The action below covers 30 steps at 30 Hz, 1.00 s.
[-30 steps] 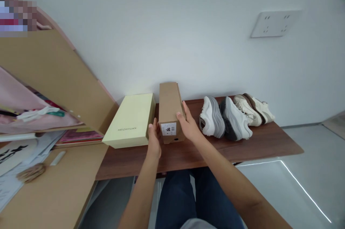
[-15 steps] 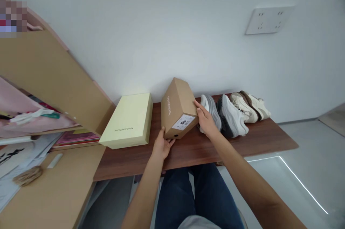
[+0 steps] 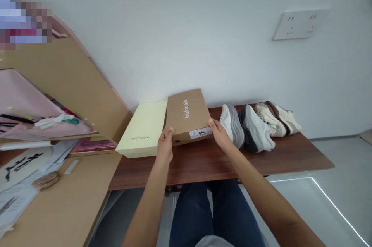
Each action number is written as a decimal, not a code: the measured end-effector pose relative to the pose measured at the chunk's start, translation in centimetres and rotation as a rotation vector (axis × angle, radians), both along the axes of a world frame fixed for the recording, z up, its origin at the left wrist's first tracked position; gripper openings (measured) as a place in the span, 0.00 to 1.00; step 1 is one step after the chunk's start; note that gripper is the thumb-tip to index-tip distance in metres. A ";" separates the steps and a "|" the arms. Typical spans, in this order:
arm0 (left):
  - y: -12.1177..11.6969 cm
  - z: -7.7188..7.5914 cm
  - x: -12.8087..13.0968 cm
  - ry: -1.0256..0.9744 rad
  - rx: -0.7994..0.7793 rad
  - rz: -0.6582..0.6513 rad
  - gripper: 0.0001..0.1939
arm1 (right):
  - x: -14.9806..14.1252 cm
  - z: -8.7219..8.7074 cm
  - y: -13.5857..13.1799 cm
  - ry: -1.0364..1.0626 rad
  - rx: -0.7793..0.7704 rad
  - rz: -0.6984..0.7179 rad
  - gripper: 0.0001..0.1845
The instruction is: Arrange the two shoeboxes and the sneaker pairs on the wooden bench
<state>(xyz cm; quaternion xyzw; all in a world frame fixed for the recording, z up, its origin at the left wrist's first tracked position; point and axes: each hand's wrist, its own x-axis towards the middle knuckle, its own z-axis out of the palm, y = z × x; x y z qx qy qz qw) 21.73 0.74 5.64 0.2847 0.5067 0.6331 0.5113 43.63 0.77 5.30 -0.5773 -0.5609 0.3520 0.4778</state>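
Note:
Between my hands is a brown cardboard shoebox (image 3: 190, 113), its lid marked "balabala" and a white label on its front end. My left hand (image 3: 165, 146) grips the front left corner, thumb on top. At the front right corner, my right hand (image 3: 220, 134) holds the box with the thumb near the lid's edge; its other fingers are partly hidden. The box is slightly tilted over the dark wooden bench (image 3: 192, 165). Just left of it lies a pale yellow box (image 3: 145, 123) marked "MEIZHIYUAN". To the right stand white-and-grey sneakers (image 3: 257, 129).
Cream and brown shoes (image 3: 277, 119) stand farther right on the bench. At the left is a desk (image 3: 72, 200) with papers, a brown coil (image 3: 45, 180) and a pink organiser. A white wall with a socket plate (image 3: 300, 24) rises behind.
The brown shoebox has turned from resting on edge to lid up, with its lettering now readable. Both hands have turned with it, and the left one has moved up.

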 end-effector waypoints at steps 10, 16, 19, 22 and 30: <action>0.3 -2.1 -0.3 0.090 -0.004 -0.029 0.30 | -1.4 -3.0 -0.7 0.122 -0.204 -0.050 0.40; 0.4 -2.9 -0.2 0.127 0.009 0.014 0.27 | -2.1 -4.2 -0.8 0.126 -0.222 -0.048 0.41; 0.4 -3.2 -0.2 0.130 0.021 0.040 0.27 | -2.3 -4.8 -0.8 0.132 -0.215 -0.036 0.41; 0.5 -3.6 -0.1 0.127 0.016 0.066 0.26 | -2.4 -5.3 -0.7 0.118 -0.214 -0.026 0.41; 0.9 -4.4 1.0 0.152 0.021 0.225 0.22 | -2.9 -6.0 -0.4 0.113 -0.205 -0.054 0.36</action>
